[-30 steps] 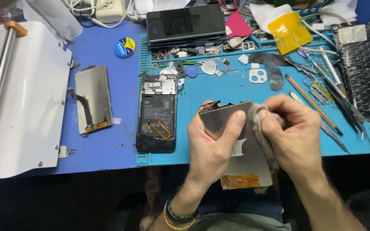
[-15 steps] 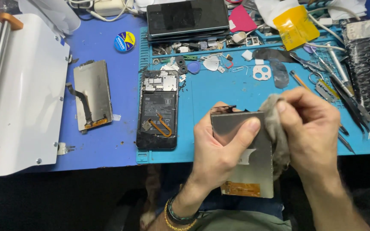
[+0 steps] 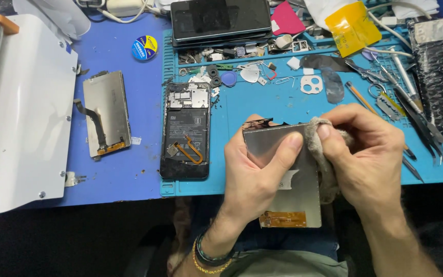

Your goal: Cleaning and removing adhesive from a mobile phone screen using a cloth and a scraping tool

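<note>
Both hands up front, close together, forearms coming in from bottom edge. Left hand (image 3: 252, 177): palm away, thumb stretched across top w/ fingers curled behind, gripping; beaded bands on wrist. Right hand (image 3: 367, 159): knuckles up, fingers bunched & pinched tight, touching left thumb tip.

Opened phone (image 3: 184, 131) lies on mat (image 3: 262, 107), left of held screen panel (image 3: 288, 174).

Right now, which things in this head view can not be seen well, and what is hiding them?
- Display panel: its front face is turned away; the left hand covers its left side.
- Cloth: mostly hidden under the right hand.
- White machine: cut off by the left edge.
- Black bubble bag: cut off by the right edge.
- Small parts above the opened phone: too small to identify.
</note>
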